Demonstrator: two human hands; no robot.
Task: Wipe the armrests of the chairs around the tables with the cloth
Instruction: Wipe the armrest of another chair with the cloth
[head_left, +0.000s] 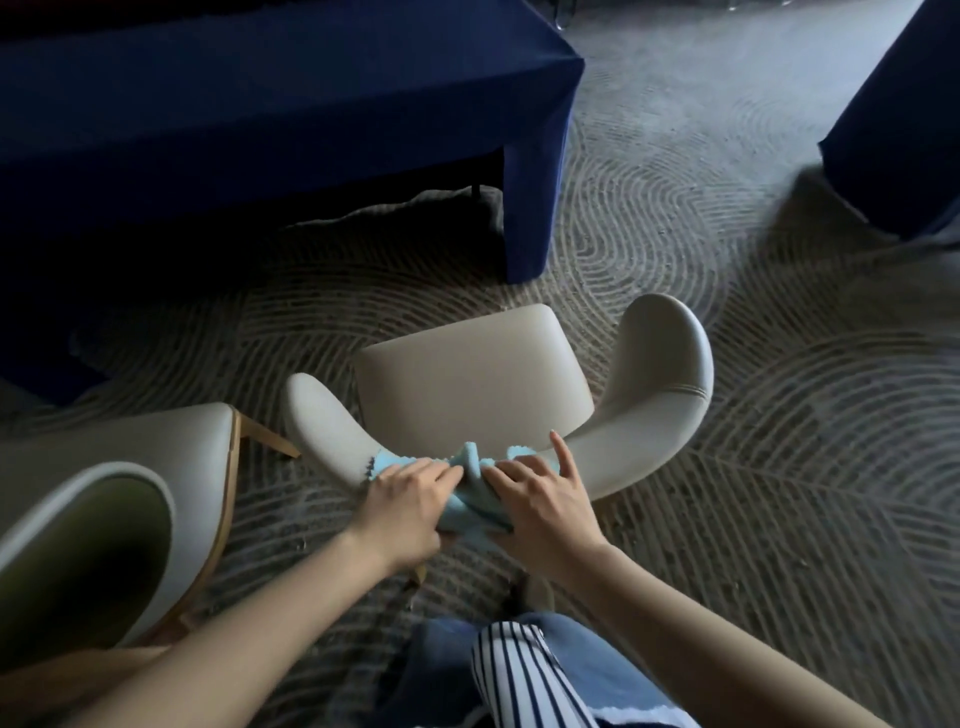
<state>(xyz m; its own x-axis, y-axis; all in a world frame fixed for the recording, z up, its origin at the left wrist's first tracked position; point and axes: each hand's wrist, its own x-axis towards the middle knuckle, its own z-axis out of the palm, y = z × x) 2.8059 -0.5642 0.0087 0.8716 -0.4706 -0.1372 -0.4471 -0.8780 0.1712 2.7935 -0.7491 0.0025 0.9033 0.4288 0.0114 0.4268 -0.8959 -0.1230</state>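
Pressing cloth (480, 506) on chair back (623, 449): L hand (410, 506) & R hand (543, 514) grips spread, fingers flat.

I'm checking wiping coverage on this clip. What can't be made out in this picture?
All in the head view:
- Chair back rail, middle part: covered by the cloth, the left hand and the right hand.
- Its legs: mostly hidden by the seat and the person's arms.
- Second chair: cut off by the left and bottom edges.
- Table: top cut off by the upper edge; underneath lost in shadow.
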